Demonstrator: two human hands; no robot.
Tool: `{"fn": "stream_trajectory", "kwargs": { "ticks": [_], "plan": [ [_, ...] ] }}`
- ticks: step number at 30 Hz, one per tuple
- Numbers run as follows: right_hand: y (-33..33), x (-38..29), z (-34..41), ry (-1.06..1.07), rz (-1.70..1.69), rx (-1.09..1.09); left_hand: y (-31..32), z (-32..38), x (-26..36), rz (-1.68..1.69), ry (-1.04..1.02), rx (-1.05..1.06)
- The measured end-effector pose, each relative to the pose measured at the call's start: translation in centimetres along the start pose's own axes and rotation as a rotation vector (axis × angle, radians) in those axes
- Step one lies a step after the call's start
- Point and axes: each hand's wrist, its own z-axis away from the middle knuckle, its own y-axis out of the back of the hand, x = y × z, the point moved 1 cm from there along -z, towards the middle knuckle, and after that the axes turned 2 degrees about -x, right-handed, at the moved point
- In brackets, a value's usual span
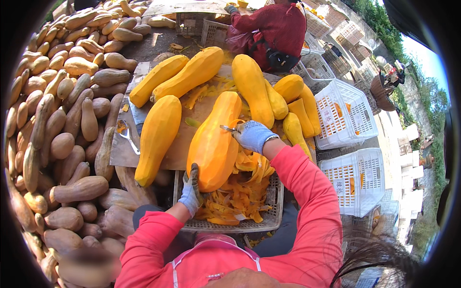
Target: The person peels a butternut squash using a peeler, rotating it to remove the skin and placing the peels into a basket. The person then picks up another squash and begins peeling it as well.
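A large peeled orange squash [214, 144] lies tilted over the near edge of a wooden board [162, 153]. My left hand [191, 190], in a grey-palmed work glove, grips its lower end. In my gloved right hand [252, 135] is a metal peeler [227, 128], its head against the squash's right side. A strip of peel curls beside the blade. Below the squash, a plastic crate [230, 227] holds a heap of orange peelings [230, 201]. Close by on the left rests another peeled squash [158, 138].
More peeled squashes [191, 72] lie across the board's far side and right. A spoon [129, 138] and a knife blade [138, 114] sit at its left. Unpeeled squashes [79, 126] pile up on the left. White crates [345, 115] stand at right. A person in red [270, 32] sits beyond.
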Motion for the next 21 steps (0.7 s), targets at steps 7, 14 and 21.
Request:
{"fn": "stream_trajectory", "kwargs": {
  "ticks": [7,14,21],
  "plan": [
    [-0.2,4.1,2.9,0.131,0.198,0.066,0.5,0.1,0.0,-0.023,0.03,0.005],
    [-3.8,5.2,-2.9,0.105,0.12,0.064,-0.2,1.2,1.3,-0.018,0.13,-0.011],
    [-2.6,3.0,-0.1,-0.066,-0.163,-0.036,0.9,-0.3,0.7,0.008,-0.001,-0.078]
  ]
}}
